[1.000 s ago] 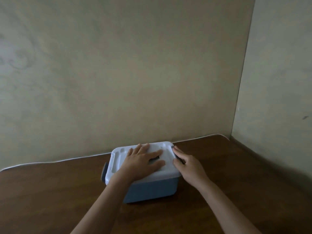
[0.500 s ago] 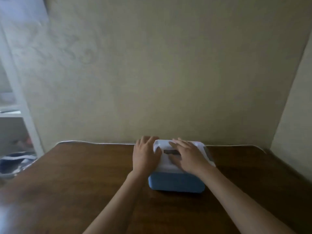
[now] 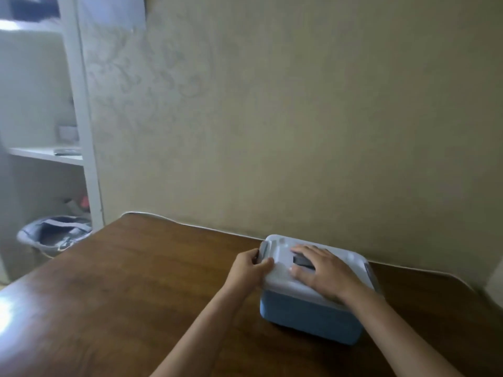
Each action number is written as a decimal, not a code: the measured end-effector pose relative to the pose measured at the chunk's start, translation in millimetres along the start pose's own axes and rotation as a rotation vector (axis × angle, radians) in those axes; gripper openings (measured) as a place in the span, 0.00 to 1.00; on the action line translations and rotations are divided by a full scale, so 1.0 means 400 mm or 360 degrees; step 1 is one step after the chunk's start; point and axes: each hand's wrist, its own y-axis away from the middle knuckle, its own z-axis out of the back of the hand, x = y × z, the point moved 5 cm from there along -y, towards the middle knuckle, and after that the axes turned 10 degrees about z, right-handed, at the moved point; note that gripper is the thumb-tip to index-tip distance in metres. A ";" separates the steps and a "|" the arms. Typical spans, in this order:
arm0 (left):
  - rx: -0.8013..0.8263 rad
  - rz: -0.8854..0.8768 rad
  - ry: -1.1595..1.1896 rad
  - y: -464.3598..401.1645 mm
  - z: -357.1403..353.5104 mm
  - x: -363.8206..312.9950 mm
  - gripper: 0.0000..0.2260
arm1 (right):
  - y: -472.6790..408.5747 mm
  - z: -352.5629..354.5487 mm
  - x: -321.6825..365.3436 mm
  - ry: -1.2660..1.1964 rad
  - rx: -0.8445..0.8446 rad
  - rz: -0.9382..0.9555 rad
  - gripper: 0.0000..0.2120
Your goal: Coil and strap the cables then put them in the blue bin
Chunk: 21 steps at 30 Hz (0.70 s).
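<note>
Bin: I see the blue bin (image 3: 310,318) standing on the table (image 3: 136,281), near its far edge and close to the wall (image 3: 299,118). Smooth plastic, boxy with rounded corners.
Lid: a white lid (image 3: 280,270) sits on top of the bin, moulded, with a dark rectangular recess in the middle and a grey latch (image 3: 263,250) at its left end.
Left grip: my left hand (image 3: 249,268) is at the lid's left end, fingers curled round the latch area, thumb on the lid's rim.
Right grip: my right hand (image 3: 324,270) lies flat on the lid, fingers straight and spread, pressing down, partly covering the recess.
Writing: none that I can read; the picture is soft.
Table: dark brown wood grain, glossy, with a bright glare patch at the near left.
Surroundings: plain beige wall behind; a white shelf unit (image 3: 76,131) to the left; a pale basket (image 3: 54,235) on the floor below it, contents blurred.
Cables: I cannot tell whether any are inside, since the lid hides the interior.
</note>
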 end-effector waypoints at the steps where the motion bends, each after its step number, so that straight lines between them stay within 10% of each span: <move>1: -0.0018 -0.0001 -0.0057 0.008 -0.002 -0.007 0.14 | 0.000 -0.001 0.000 0.0002 0.0007 -0.0005 0.27; 6: -0.0002 -0.0039 -0.0005 0.039 -0.017 -0.016 0.01 | 0.002 0.000 0.002 0.0013 -0.0014 0.0009 0.26; 21: -0.0208 -0.0286 -0.1081 -0.017 -0.028 -0.080 0.16 | 0.006 0.008 0.010 -0.0067 -0.0052 -0.0004 0.28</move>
